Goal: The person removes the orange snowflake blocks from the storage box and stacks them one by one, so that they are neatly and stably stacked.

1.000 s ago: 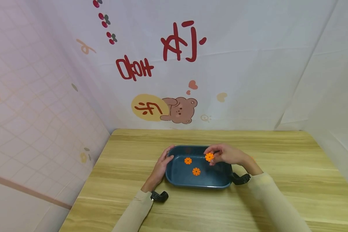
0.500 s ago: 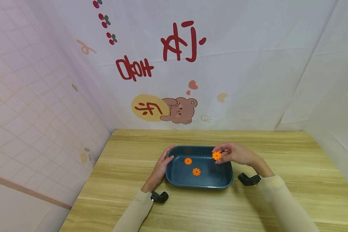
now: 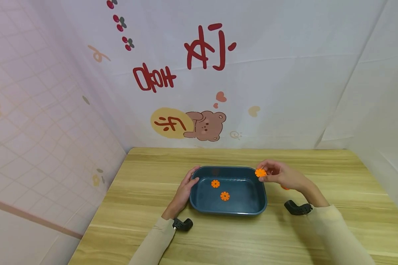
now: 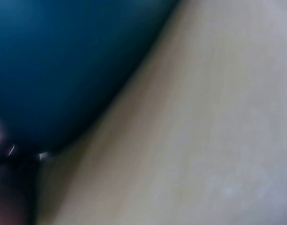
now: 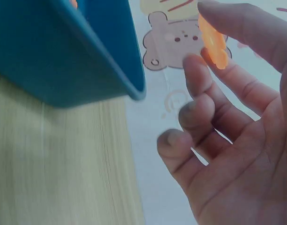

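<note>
A dark blue rectangular tray point(image 3: 228, 213) stands on the table. My left hand point(image 3: 181, 190) holds its left end, thumb over the rim and fingers along the outside wall. Two orange notched plastic discs point(image 3: 224, 196) lie apart on the tray's floor. By the tray's back right corner, my right hand point(image 3: 285, 176) pinches another orange notched disc point(image 3: 260, 172) between thumb and index finger. The right wrist view shows this disc point(image 5: 212, 40) nearly edge-on, the other fingers loosely bent below it. In the left wrist view, blurred tray wall point(image 4: 64, 61) fills the upper left.
Partly hidden behind the right wrist, an orange piece point(image 3: 285, 187) shows on the wood-grain table point(image 3: 219, 239). A white printed cloth point(image 3: 285, 73) hangs behind the table's back edge. Each wrist carries a black camera mount point(image 3: 297, 208).
My right hand has moved right with the pinched disc, from over the tray to its back right corner. The left hand, the tray and the two discs inside stay in place.
</note>
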The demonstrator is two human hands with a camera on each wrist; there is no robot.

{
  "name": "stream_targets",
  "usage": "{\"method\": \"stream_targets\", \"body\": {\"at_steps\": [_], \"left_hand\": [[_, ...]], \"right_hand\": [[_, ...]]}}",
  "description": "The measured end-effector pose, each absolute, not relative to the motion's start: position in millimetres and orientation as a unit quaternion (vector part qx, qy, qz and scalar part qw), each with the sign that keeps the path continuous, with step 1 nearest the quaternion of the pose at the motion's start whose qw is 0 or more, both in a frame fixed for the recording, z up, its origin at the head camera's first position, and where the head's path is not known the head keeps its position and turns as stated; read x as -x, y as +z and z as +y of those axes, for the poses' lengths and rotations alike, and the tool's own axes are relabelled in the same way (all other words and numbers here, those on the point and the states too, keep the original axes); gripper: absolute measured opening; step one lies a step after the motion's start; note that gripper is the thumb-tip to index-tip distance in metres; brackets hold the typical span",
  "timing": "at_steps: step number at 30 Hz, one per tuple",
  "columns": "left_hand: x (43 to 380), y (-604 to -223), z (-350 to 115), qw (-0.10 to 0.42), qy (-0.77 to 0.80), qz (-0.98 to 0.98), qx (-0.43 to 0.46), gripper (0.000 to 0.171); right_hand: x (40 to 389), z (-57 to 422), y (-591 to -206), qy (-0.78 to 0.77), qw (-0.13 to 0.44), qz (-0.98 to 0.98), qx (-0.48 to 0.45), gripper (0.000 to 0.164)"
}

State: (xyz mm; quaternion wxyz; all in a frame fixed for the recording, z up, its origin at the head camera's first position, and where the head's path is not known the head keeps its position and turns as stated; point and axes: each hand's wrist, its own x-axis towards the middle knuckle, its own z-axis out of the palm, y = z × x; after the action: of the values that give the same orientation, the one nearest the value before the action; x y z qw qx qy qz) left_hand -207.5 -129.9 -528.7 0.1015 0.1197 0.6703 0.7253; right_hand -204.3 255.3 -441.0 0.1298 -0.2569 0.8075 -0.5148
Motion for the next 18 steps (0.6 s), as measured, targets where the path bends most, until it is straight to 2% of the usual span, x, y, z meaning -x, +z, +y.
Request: {"method": "stream_targets", "body": {"at_steps": [11, 18], "left_hand": [[209, -529, -130, 0.103, 0.721, 0.674, -0.122, 0.050], [207, -528, -130, 0.105, 0.728, 0.667, -0.119, 0.048]], "right_hand": [[199, 284, -451, -0.472, 0.061, 0.857, 0.197, 0.028], [193, 298, -459, -0.469, 0.041, 0.865, 0.174, 0.026]]}}
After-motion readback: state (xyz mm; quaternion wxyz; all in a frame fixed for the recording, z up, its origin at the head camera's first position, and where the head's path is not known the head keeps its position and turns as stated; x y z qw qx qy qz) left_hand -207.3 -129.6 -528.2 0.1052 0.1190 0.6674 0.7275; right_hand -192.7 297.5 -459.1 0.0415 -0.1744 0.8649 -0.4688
